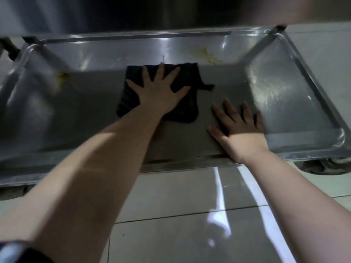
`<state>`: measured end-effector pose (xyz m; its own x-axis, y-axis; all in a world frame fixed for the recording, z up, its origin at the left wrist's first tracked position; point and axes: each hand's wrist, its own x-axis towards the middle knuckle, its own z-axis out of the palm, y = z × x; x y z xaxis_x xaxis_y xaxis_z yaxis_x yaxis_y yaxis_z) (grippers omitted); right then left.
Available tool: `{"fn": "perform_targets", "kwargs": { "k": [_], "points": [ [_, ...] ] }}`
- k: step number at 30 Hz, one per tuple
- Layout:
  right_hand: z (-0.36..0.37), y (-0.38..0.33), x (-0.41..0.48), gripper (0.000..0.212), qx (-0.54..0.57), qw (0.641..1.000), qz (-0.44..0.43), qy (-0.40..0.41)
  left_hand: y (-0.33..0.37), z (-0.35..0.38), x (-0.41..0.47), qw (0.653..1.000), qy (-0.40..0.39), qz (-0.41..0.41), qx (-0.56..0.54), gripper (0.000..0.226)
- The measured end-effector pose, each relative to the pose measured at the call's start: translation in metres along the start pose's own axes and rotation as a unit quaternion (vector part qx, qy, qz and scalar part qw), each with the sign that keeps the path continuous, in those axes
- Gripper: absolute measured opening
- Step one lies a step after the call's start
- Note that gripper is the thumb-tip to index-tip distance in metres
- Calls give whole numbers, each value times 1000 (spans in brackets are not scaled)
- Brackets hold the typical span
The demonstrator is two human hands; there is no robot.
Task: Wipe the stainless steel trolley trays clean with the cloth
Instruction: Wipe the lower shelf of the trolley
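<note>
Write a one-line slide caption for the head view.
Left hand presses a dark cloth on the steel trolley tray, right hand flat beside it; yellowish stains unwiped.

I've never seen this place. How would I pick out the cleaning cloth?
Look at the wide steel tray above the tiled floor. Near its middle the left hand presses flat on the cloth. It is the only dark, soft thing there; the right hand beside it rests on bare metal.

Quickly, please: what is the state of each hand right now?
Left hand: open, fingers spread, pressing the dark cloth flat on the tray.
Right hand: open, resting flat on the tray, holding nothing.
</note>
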<state>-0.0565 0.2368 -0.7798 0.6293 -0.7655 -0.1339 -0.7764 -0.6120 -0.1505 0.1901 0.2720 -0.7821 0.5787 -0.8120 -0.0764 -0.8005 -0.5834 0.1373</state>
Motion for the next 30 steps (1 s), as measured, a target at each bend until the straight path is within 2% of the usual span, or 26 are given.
{"fn": "perform_targets", "kwargs": {
  "k": [4,8,12,15,20,22,24,27,30],
  "points": [
    [3,-11,-2,71,-10,1000,-11,-1,-48,-6,1,997,6,-71,0,81],
    [-7,13,-3,73,-5,998,-52,-31,-45,-3,-1,997,12,-75,7,81],
    [-10,45,-7,74,-36,999,0,-38,-40,-4,1,996,6,-83,16,79],
    [-7,44,-6,74,-44,999,0,-29,-10,-2,3,996,7,-87,15,79],
    [-7,45,-5,76,-48,999,3,-19,90,11,1,1000,-15,-2,12,75],
    [-7,46,-5,77,-38,999,4,-22,106,13,-1,1000,-24,7,6,74],
    [-9,47,-5,77,-25,999,3,-20,96,12,-3,1000,-24,14,2,74],
    [-9,48,-6,76,-13,1000,1,-12,47,5,-7,1000,-10,26,3,74],
    [-7,44,-6,76,-11,1000,5,-11,-21,-6,-17,999,-6,-48,0,74]
  ]
}}
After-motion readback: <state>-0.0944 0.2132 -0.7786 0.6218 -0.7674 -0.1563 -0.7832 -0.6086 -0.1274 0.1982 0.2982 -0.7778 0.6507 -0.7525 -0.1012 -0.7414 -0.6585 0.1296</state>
